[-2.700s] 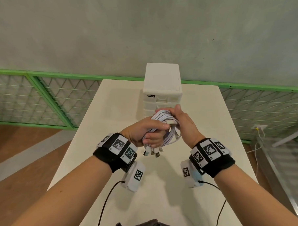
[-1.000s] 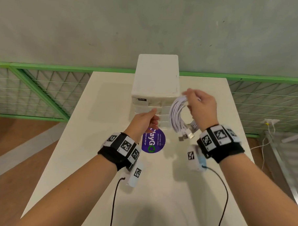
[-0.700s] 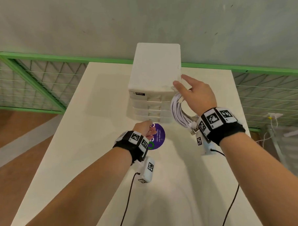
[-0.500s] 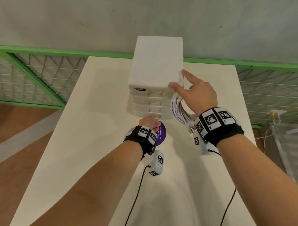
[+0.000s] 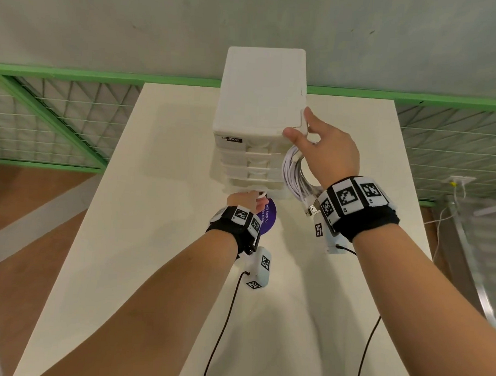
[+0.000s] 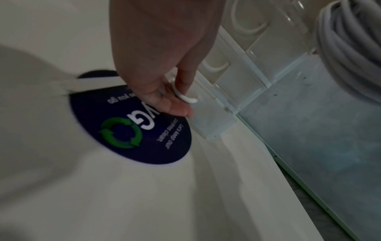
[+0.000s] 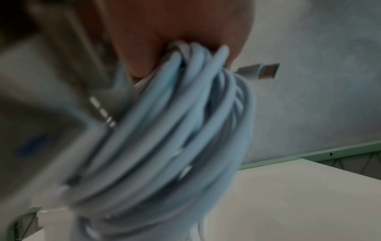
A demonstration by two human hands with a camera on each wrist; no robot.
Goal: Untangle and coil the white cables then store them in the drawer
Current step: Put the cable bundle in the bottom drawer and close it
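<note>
A white drawer unit (image 5: 262, 89) stands at the far middle of the table. My right hand (image 5: 317, 139) is at its top front right corner, thumb and forefinger touching the lid edge. The other fingers curl round the coil of white cables (image 5: 294, 175), which hangs beside the drawers. The right wrist view shows that coil (image 7: 175, 138) close up, with a metal plug (image 7: 259, 71) sticking out. My left hand (image 5: 249, 200) is low at the bottom drawer (image 6: 212, 120), fingers (image 6: 185, 78) hooked on its white ring handle (image 6: 183, 96). That drawer's front stands slightly proud of the ones above.
A round purple sticker (image 5: 268, 220) lies flat on the table (image 5: 153, 240) just in front of the drawers. A green mesh fence (image 5: 59, 117) runs behind the table against a grey wall. Black wrist cables trail back along the tabletop.
Both hands held the coil together; now the right alone holds it and has moved up to the unit's top corner. The left hand dropped to the bottom drawer's handle and took hold of it.
</note>
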